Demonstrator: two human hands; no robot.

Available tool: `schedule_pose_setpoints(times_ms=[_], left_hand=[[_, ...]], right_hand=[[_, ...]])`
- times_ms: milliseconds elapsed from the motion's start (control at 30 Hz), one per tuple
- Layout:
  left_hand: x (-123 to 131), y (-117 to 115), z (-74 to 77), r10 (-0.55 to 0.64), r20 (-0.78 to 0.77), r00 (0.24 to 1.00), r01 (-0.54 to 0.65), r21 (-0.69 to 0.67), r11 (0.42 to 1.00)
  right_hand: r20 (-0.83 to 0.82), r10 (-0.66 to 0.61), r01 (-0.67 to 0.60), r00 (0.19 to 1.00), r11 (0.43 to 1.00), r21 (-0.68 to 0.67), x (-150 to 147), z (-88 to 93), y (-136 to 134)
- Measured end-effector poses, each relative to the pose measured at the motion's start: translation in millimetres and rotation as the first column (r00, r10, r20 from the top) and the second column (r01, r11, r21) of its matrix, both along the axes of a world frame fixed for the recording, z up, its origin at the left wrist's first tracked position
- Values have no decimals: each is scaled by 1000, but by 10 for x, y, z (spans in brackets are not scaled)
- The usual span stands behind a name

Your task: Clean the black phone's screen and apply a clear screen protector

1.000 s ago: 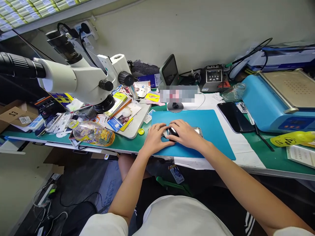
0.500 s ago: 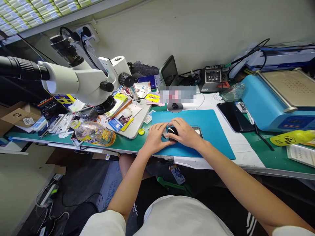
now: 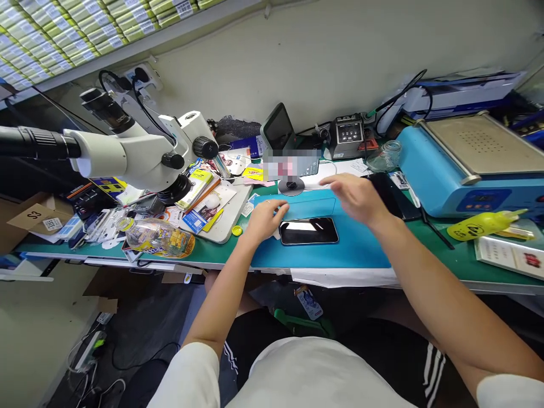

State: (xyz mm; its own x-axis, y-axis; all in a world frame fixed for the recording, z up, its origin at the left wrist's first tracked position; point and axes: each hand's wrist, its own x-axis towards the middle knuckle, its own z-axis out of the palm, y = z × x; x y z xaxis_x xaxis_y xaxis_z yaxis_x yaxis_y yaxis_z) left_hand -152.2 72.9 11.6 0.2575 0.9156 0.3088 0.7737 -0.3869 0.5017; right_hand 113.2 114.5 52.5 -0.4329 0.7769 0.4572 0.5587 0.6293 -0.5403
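Observation:
A dark phone [image 3: 309, 231] lies face up on the blue mat [image 3: 361, 249], light reflecting off its screen. Just behind it is a thin clear sheet [image 3: 312, 206], its outline faint against the mat. At the sheet's left end, my left hand [image 3: 266, 220] has thumb and forefinger close about its edge; the exact contact is hard to make out. My right hand [image 3: 356, 197] is raised above the mat's right part, fingers stretched to the left, near the sheet's right corner. Nothing shows in it.
A microscope [image 3: 140, 164] stands at left, with a plastic bottle [image 3: 164, 235] in front. Behind the mat is a phone on a round stand [image 3: 291, 187]. On the right are another phone [image 3: 389, 195], a blue heating plate machine [image 3: 459, 170] and a yellow squeeze bottle [image 3: 480, 225].
My hands have parted; the right has lifted to the right and away from me. The phone, earlier mostly covered by them, is exposed, and the clear sheet now shows behind it.

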Motion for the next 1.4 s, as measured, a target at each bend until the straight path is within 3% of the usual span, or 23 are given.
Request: schedule_pose_setpoints(times_ms=[67,167,300,400,533,633,800,967,1233,1400], left_hand=[[-65,-10,7,52,0,999,-52,28,998],[-183,-229,-62,105,-2,994,-104,67,992],[-263,-586,-278,117,-28,993,-114,85,990],[-266,-669,-393,142,-24,990,-138,115,984],[-213,-619,-366,149,-6,989,-147,165,975],[-106,-635,-303,77,-28,997,-71,170,983],[89,-942,-306,-68,-224,972,73,16,997],[211,-1267,-342,-28,-348,937,1,-77,997],[388,-876,-333,102,-366,925,-128,-49,991],[381,-1180,-317,89,-369,925,-118,-56,991]], right_hand=[[-64,-134,133,989,991,-20,258,-47,-102],[-28,-251,247,967,962,-117,571,-259,-450],[-64,-267,250,961,947,-200,768,-602,-970],[-111,-282,255,953,944,-209,791,-755,-1132],[-91,-295,277,951,946,-166,750,-801,-1079],[-36,-260,255,965,962,-98,720,-808,-1044],[5,-237,237,972,971,-38,696,-838,-1089],[37,-248,249,968,967,-58,666,-805,-1096],[81,-246,250,966,968,-33,661,-818,-1097],[88,-238,240,967,971,-4,666,-835,-1101]])
